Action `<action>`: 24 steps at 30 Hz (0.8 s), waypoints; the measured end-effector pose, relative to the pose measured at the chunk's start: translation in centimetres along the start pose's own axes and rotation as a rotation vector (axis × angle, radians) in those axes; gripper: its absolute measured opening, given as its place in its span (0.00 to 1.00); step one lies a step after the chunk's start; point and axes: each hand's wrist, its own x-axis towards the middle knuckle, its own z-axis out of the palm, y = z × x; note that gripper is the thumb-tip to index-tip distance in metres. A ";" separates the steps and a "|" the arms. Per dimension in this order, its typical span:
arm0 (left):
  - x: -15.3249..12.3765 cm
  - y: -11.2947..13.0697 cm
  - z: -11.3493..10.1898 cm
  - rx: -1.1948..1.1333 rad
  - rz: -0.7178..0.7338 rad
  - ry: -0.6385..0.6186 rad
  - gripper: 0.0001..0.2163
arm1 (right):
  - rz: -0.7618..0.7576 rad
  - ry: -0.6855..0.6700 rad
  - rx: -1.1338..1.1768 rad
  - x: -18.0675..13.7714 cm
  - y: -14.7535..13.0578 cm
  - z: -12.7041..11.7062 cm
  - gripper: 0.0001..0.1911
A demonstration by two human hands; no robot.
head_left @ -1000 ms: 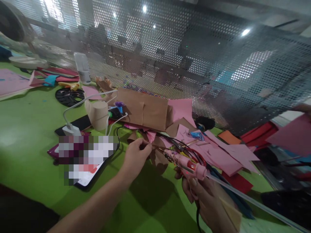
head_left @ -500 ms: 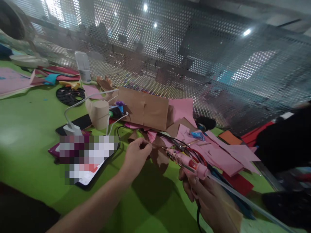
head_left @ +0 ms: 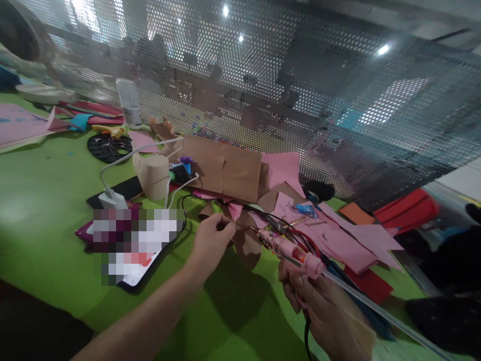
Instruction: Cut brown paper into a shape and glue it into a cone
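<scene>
My right hand [head_left: 313, 293] is wrapped round a pink hot glue gun [head_left: 289, 252], with a long clear glue stick [head_left: 379, 307] sticking out of its back. The gun's nozzle points left, close to the fingertips of my left hand [head_left: 214, 235]. Thumb and forefinger of that hand are pinched on a brown paper piece [head_left: 248, 243], which has curved, petal-like parts and hangs above the table. A pink folded paper [head_left: 235, 209] shows just behind the pinched fingers.
On the green table [head_left: 48, 200], a lit phone [head_left: 150, 250], a white charger [head_left: 112, 199] and a beige cup-like object [head_left: 152, 175] lie left. A brown paper bag [head_left: 221, 168] stands behind. Pink paper sheets [head_left: 338, 240] and red-handled scissors [head_left: 313, 243] lie right. Perforated metal screen [head_left: 240, 90] at back.
Both hands and the glue gun stay almost where they were. At the far right a dark shape has moved down and away, uncovering more of a red object.
</scene>
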 end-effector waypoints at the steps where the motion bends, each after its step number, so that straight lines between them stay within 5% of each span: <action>1: 0.0 0.1 0.0 -0.002 -0.003 0.000 0.05 | 0.011 -0.002 0.003 0.0 0.0 0.0 0.21; 24: -0.1 0.3 -0.1 -0.033 -0.003 0.010 0.06 | 0.052 -0.067 0.031 1.0 -0.1 -1.0 0.24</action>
